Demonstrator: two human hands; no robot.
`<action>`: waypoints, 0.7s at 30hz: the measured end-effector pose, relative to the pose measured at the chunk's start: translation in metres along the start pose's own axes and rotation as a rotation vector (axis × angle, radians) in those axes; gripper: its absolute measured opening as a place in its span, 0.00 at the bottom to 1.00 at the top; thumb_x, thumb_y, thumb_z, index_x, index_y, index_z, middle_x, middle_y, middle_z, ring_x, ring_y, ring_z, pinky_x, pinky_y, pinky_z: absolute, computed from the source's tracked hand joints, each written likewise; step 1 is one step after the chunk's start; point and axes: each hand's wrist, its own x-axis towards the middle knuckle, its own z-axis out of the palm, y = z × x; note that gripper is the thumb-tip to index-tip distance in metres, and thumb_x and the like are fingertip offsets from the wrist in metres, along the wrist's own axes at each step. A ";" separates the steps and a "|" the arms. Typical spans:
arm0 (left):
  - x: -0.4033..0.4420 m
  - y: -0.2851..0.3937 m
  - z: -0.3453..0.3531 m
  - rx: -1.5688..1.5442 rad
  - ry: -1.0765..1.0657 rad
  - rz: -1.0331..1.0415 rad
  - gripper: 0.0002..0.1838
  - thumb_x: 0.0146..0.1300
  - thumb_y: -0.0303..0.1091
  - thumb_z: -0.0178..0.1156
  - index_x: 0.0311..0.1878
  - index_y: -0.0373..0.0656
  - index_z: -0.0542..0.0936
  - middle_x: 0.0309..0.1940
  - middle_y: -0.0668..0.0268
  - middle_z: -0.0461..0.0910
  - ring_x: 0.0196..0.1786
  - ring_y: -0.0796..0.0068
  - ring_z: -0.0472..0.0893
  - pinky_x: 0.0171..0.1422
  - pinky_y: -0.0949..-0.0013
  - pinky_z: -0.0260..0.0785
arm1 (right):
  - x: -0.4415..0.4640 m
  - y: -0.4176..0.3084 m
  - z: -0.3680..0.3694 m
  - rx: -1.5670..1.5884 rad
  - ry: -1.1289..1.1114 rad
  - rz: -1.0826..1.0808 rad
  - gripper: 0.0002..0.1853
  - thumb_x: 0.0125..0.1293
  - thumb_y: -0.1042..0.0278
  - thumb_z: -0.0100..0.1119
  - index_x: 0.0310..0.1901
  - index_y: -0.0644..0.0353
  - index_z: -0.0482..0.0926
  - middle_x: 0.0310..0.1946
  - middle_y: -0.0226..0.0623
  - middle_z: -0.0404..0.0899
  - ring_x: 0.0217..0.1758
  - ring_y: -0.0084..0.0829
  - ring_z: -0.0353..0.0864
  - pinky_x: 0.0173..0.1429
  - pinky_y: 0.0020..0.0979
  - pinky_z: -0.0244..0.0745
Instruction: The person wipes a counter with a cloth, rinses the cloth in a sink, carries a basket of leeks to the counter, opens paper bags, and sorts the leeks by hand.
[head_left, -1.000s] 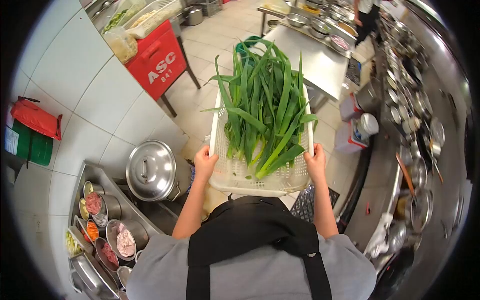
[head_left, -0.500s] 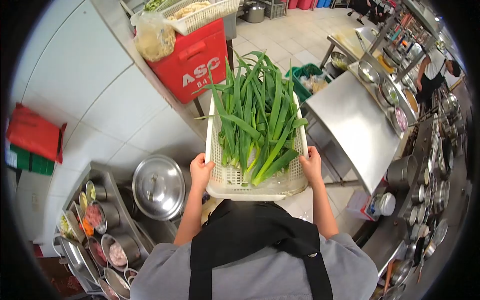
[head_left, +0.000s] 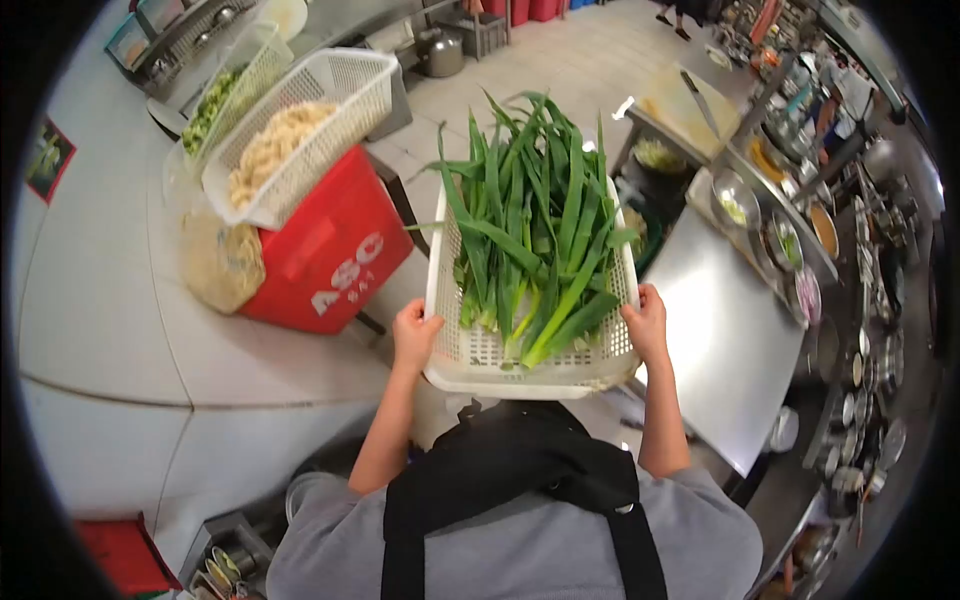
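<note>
A white perforated plastic basket (head_left: 470, 372) is held out in front of my body. Long green leeks (head_left: 535, 240) lie in it, their leaf tips reaching past the far rim and their pale ends toward me. My left hand (head_left: 416, 335) is closed around the basket's left rim. On the opposite side, my right hand (head_left: 645, 322) grips the right rim, fingers wrapped over the edge. Both forearms stretch forward from grey sleeves, and a black apron (head_left: 510, 460) covers the front of my body.
To the left a red box (head_left: 335, 255) carries a white basket (head_left: 365, 90) of pale food and a plastic bag (head_left: 222, 265). A steel table (head_left: 725, 320) stands close on the right, with bowls along its far edge. A knife (head_left: 700, 102) lies on a cutting board (head_left: 670, 105).
The view has moved forward through the kitchen; the red box and steel table are nearer, and the pots at lower left have slipped mostly out of view. Both hands keep hold of the basket.
</note>
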 end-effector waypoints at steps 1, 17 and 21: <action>0.030 0.009 0.008 0.034 0.016 0.017 0.10 0.50 0.22 0.57 0.38 0.30 0.79 0.31 0.66 0.81 0.33 0.82 0.77 0.39 0.76 0.70 | 0.032 -0.005 0.006 0.006 0.029 -0.042 0.11 0.51 0.74 0.57 0.37 0.68 0.73 0.28 0.40 0.78 0.29 0.31 0.76 0.37 0.32 0.72; 0.446 0.071 0.055 0.091 0.016 0.058 0.10 0.47 0.26 0.59 0.34 0.32 0.81 0.26 0.65 0.81 0.28 0.79 0.76 0.35 0.73 0.69 | 0.369 -0.087 0.109 -0.085 0.115 -0.047 0.16 0.49 0.70 0.57 0.40 0.68 0.74 0.30 0.49 0.79 0.34 0.43 0.81 0.41 0.39 0.73; 0.549 0.077 0.089 0.095 -0.136 0.042 0.13 0.47 0.27 0.59 0.37 0.33 0.81 0.28 0.66 0.81 0.30 0.78 0.77 0.35 0.72 0.70 | 0.436 -0.097 0.110 -0.131 0.175 -0.019 0.17 0.51 0.69 0.58 0.42 0.68 0.73 0.32 0.47 0.80 0.34 0.42 0.80 0.41 0.38 0.73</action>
